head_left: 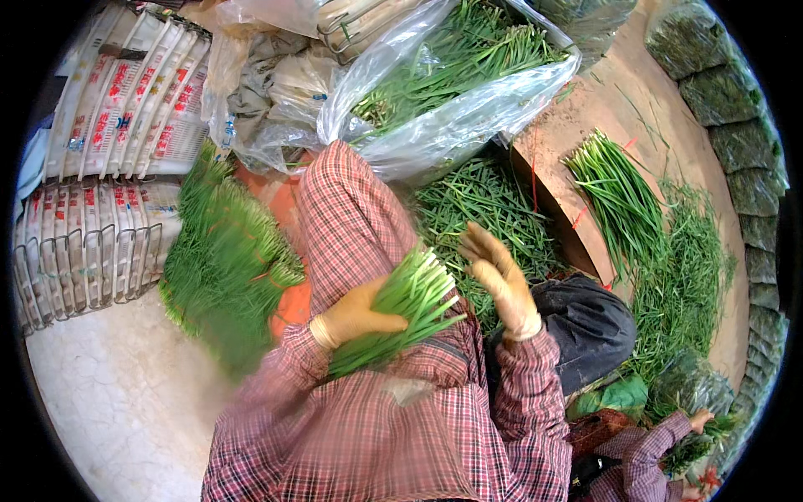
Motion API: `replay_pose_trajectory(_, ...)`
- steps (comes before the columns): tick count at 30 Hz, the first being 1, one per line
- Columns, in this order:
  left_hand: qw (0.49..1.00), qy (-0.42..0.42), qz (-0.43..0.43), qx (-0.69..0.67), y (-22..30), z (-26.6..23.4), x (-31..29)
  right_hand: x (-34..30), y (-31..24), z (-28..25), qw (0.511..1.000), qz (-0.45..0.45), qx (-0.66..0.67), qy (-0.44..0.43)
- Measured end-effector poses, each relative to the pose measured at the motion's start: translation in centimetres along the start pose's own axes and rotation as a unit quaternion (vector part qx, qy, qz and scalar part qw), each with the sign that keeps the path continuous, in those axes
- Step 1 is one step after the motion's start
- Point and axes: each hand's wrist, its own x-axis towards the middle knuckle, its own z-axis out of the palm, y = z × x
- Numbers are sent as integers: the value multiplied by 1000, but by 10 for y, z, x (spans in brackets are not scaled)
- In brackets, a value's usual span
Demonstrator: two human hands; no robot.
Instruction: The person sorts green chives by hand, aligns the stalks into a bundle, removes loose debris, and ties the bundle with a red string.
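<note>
As seen in the head view, holds a chive bunch (pixel 418 293) at frame centre in the gloved left hand (pixel 358 316), thumb clamped across the stalks; likely light, supple, easily bruised, best gripped near the firmer pale ends. Holds the gloved right hand (pixel 502 280) just right of it, empty, fingers loosely spread toward upper left.

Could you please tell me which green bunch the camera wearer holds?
The bunch in the left hand, its pale ends toward the right hand; the pile at left and bundle at right lie untouched.
</note>
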Motion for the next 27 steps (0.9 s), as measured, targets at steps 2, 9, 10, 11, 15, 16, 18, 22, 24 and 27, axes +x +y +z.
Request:
replay_pose_trajectory(2,1000,15,23,5,-3,-1,2,-15,5,21,998,10,65,3)
replay_pose_trajectory(9,997,27,70,-18,0,12,6,7,41,71,987,-16,128,91)
replay_pose_trajectory(10,996,27,73,-37,0,13,6,9,43,72,986,-32,134,95)
replay_pose_trajectory(11,994,45,76,-59,1,15,6,11,46,73,984,-48,139,97)
replay_pose_trajectory(15,985,107,111,-80,2,18,9,15,48,67,985,-68,130,91)
replay_pose_trajectory(16,982,121,127,-67,-2,17,10,14,47,68,986,-67,126,91)
replay_pose_trajectory(18,977,146,147,-60,-4,15,15,11,45,70,987,-66,117,93)
replay_pose_trajectory(22,966,126,194,-116,5,18,34,14,53,75,987,-55,96,115)
replay_pose_trajectory(24,968,147,175,-106,11,17,45,14,50,79,985,-67,112,109)
replay_pose_trajectory(27,968,172,173,-61,16,19,57,12,27,78,988,-88,116,51)
